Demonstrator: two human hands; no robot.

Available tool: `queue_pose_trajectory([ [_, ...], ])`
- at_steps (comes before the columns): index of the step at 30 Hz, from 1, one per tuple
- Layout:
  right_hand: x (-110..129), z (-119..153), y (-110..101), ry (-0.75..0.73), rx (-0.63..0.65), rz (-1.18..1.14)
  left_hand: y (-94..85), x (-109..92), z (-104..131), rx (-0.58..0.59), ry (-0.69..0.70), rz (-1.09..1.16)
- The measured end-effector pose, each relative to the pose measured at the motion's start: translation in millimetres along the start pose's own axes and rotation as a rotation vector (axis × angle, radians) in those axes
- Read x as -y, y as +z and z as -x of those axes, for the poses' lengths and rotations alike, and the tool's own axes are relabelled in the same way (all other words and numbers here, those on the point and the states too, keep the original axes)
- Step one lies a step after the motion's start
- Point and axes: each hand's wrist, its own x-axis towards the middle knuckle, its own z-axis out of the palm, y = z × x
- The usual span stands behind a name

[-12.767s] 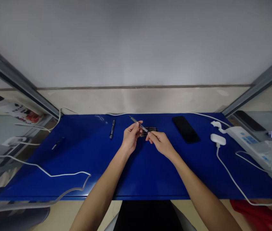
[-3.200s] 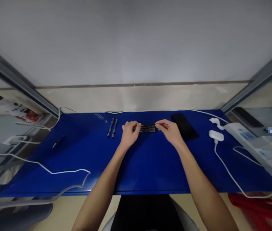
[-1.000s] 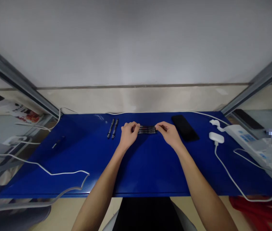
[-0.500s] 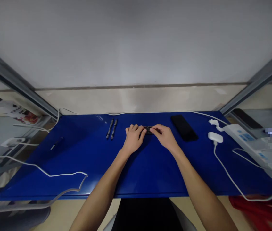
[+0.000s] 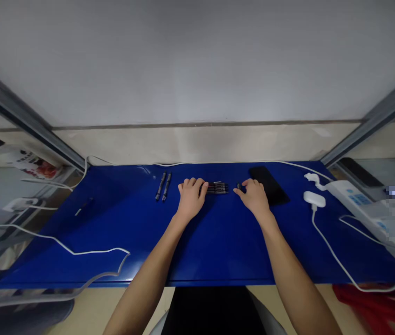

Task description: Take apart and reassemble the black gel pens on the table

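Several black pens lie side by side in a row on the blue desk, pointing left to right. My left hand is closed at their left ends, its fingers covering those ends. To the right of the row, my right hand pinches a short dark piece between thumb and fingers; it looks like a pen cap, but most of it is hidden. This hand is apart from the pens and beside a black phone.
Two more pens lie left of my left hand. A dark slim object is farther left. At the right are a white earbud case on a cable and a white power strip. A white cable crosses the front left.
My right hand has moved right, away from the pens and my left hand, with the short dark piece in its fingers. My left hand shifted slightly left, and the row of pens now shows.
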Motion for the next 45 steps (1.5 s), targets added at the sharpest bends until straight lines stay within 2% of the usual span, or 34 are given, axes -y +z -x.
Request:
queue_pose_trajectory([
  [2, 1, 1, 0, 0.024, 0.000, 0.050, -0.3, 0, 0, -0.008, -0.004, -0.001],
  [4, 5, 0, -3, 0.042, -0.017, -0.030, -1.0, 0, 0, -0.011, -0.007, -0.002],
  [7, 13, -2, -9, 0.006, -0.021, -0.378, -2.5, 0, 0, -0.016, -0.011, -0.003],
  [10, 21, -3, -14, -0.060, 0.075, -0.713, -3.5, 0, -1, -0.019, -0.018, -0.002],
  [14, 25, -2, -18, -0.045, 0.132, -0.882, -3.4, 0, 0, -0.016, -0.019, 0.008],
  [23, 30, 2, -14, -0.098, 0.196, -0.888, -2.3, -1, 0, -0.009, 0.016, 0.026],
  [29, 47, 11, -9, -0.196, 0.302, -0.831, -2.6, -9, 6, 0.070, 0.134, 0.079],
  [33, 53, 16, -12, -0.167, 0.282, -0.645, -3.9, -11, 6, 0.094, 0.178, 0.103],
  [38, 54, 17, -14, -0.198, 0.292, -0.764, -4.7, -7, 4, 0.078, 0.133, 0.103],
  [43, 55, 17, -16, -0.211, 0.259, -0.616, -6.5, -8, 4, 0.096, 0.179, 0.164],
  [45, 56, 18, -17, -0.218, 0.278, -0.653, -6.6, -9, 4, 0.098, 0.166, 0.152],
])
